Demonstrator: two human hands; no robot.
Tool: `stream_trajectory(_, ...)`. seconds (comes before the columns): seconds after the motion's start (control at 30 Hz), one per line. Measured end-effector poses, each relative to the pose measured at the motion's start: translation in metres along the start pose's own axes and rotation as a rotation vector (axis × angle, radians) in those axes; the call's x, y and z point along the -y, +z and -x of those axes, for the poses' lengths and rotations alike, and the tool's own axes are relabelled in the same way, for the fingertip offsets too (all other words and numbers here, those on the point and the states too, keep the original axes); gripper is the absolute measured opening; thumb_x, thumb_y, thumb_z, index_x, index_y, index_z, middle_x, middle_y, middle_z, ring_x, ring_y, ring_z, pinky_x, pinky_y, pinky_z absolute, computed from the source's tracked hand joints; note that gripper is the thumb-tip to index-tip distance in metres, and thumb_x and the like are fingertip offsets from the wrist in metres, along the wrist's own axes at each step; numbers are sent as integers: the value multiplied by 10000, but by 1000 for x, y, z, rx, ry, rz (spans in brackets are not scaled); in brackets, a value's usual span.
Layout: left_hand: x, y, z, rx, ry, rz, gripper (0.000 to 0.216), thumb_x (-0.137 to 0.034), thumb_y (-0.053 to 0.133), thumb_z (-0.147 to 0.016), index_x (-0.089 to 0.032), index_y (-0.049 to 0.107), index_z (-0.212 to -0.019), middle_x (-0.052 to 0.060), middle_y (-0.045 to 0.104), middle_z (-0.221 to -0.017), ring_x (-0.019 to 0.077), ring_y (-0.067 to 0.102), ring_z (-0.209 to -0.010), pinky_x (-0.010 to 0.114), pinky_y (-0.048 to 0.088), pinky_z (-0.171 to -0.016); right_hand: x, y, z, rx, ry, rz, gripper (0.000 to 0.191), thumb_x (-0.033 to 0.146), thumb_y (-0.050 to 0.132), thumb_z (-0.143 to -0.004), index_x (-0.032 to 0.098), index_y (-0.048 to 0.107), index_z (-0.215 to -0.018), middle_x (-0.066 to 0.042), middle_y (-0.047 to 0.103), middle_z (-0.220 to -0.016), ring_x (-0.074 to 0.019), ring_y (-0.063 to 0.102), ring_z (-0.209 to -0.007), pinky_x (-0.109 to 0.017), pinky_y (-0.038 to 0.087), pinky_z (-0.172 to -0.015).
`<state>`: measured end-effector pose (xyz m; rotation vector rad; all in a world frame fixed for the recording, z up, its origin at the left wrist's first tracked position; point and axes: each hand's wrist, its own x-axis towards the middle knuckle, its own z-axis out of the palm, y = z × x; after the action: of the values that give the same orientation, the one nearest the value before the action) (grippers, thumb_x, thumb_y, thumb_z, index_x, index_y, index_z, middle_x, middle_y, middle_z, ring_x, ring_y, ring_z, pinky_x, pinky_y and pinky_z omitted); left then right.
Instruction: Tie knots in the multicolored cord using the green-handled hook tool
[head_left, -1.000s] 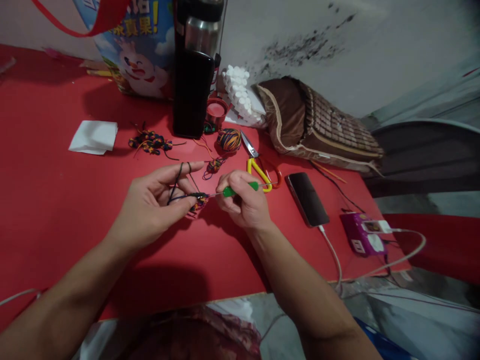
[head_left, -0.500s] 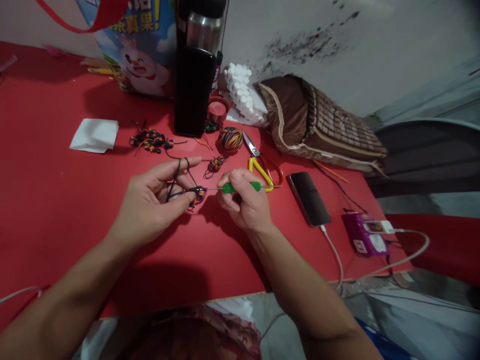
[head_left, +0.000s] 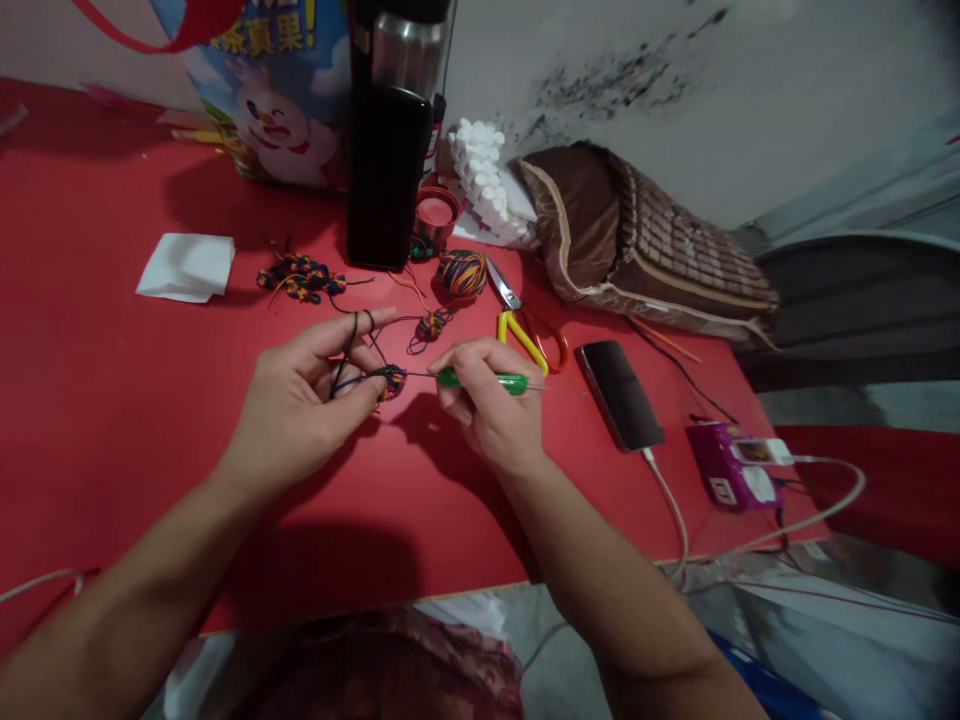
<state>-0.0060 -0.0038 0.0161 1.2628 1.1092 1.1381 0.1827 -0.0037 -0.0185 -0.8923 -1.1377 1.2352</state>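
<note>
Between thumb and fingers, my left hand (head_left: 304, 400) pinches a small multicoloured crochet piece (head_left: 390, 382). Dark yarn (head_left: 347, 352) loops over its raised index finger. My right hand (head_left: 487, 405) is closed around the green handle of a crochet hook (head_left: 512, 383). The hook's thin metal shaft points left and reaches the crochet piece; its tip is too small to make out. Beyond the hands lie a little yarn bundle (head_left: 431, 325) and a multicoloured yarn ball (head_left: 461, 274). Several finished-looking crochet bits (head_left: 301, 277) lie in a cluster at the back left.
Scissors (head_left: 525, 325) with yellow and red handles lie behind my right hand. A charging phone (head_left: 619, 395) and purple box (head_left: 731, 465) are on the right. A black phone (head_left: 386, 180) stands upright before a bottle (head_left: 409, 50). Folded white paper (head_left: 186, 268) lies left; a brown cushion (head_left: 645, 230) sits behind.
My right hand has turned slightly, so the hook's handle now slopes down to the right. The crochet piece has shifted a little left, still in my left hand.
</note>
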Motion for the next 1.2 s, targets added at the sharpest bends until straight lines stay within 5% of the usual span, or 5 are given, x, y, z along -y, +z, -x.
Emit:
stream_trajectory(0.27,9,1,1,-68,81,-179,557,-62,743,-797,-162,768,-1345,-28,699,-809,70,645,-611,166,537,-568,7,2,8,42,-436,529,206,266,648,-1063,205,772,-910,20,680,-706,-88,556,-551,-272,479,-565)
stream_trajectory(0.4,13,2,1,-80,101,-212,503,-113,729,-836,-165,763,-1335,-21,699,-827,75,630,-599,190,537,-561,8,4,8,60,-537,624,219,236,614,-1074,195,752,-910,6,702,-710,-117,635,-620,-289,520,-608)
stream_trajectory(0.9,5,5,-1,-153,-84,-69,513,-113,817,-781,-187,768,-1286,-29,694,-769,94,643,-590,200,555,-571,4,5,12,159,-522,726,148,270,633,-1073,248,762,-1004,-29,822,-903,-162,745,-820,-313,592,-766)
stream_trajectory(1.2,-3,5,-3,-127,-144,165,579,-96,879,-712,-138,748,-1274,-43,664,-750,82,629,-629,162,594,-603,-8,7,9,67,-222,305,213,405,656,-1070,229,769,-1027,41,664,-716,-76,535,-505,-250,466,-530)
